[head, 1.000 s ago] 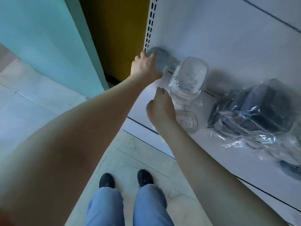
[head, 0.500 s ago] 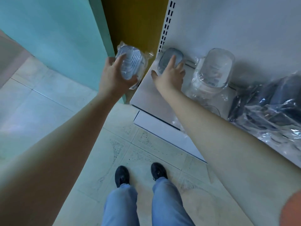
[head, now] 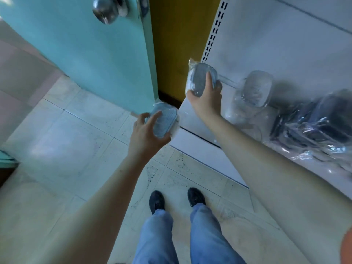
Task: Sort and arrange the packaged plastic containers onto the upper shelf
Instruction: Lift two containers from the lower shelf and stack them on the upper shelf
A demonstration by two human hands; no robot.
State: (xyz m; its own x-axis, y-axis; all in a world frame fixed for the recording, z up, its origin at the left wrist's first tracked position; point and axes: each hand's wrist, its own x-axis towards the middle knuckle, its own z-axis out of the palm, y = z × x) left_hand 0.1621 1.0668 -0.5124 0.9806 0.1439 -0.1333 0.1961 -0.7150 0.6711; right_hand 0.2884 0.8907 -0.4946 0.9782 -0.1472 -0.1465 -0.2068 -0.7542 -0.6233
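My left hand [head: 147,134] grips a clear oval plastic container in a plastic bag [head: 163,121], held over the floor just left of the shelf's corner. My right hand [head: 206,101] grips a second bagged clear container [head: 199,79], lifted off the white shelf [head: 194,113] at its left end. A third clear container in wrap [head: 256,88] stands on the shelf against the back panel, to the right of my right hand.
A heap of dark items in crinkled plastic [head: 314,126] lies on the shelf at the right. A teal door with a metal knob [head: 106,10] stands to the left, beside a yellow wall strip [head: 177,44]. My shoes [head: 176,200] are on the tiled floor below.
My left hand has dropped lower with its container, toward the shelf's corner. My right hand, which lay on the second container on the shelf, now grips it and has raised it.
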